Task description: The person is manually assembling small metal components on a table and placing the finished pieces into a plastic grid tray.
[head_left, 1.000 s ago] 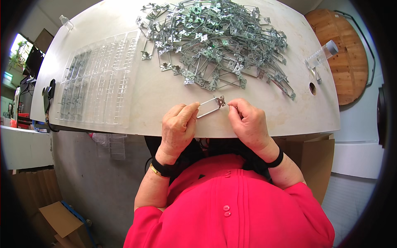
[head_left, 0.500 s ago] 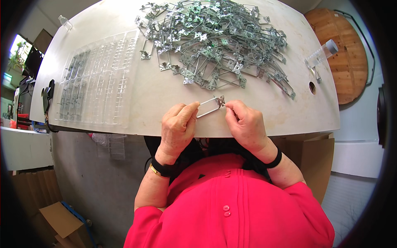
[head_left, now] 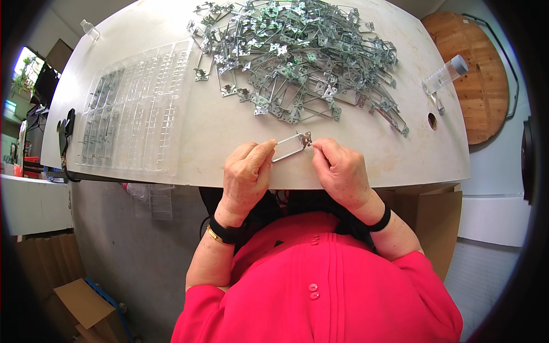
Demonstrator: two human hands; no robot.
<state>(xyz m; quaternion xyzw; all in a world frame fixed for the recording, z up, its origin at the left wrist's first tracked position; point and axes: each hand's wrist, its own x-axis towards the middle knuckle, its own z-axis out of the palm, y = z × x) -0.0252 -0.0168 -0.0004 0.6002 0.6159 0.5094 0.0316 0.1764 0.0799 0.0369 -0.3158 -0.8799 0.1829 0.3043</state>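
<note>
Close to the table's near edge, my left hand (head_left: 247, 171) pinches the rod end of a metal bracket (head_left: 289, 150), a narrow wire loop with a small hinged plate. My right hand (head_left: 341, 171) is closed, thumb against forefinger, right at the plate end. Whether something tiny sits between those right fingertips is too small to make out. A large heap of similar metal brackets (head_left: 297, 51) lies beyond both hands. To the left is a clear plastic tray (head_left: 147, 117) with rows of compartments; its left columns hold several grey metal parts.
Clear plastic bottles stand far left (head_left: 90, 30) and at the right (head_left: 445, 75). A dark tool (head_left: 66, 137) lies by the left table edge. The table (head_left: 217, 123) has a round hole (head_left: 432, 121) at the right. Cardboard boxes (head_left: 432, 228) stand below.
Almost nothing differs. The bracket's plate end has tilted very slightly, and my right hand has shifted a touch; both hands keep their pinches.
</note>
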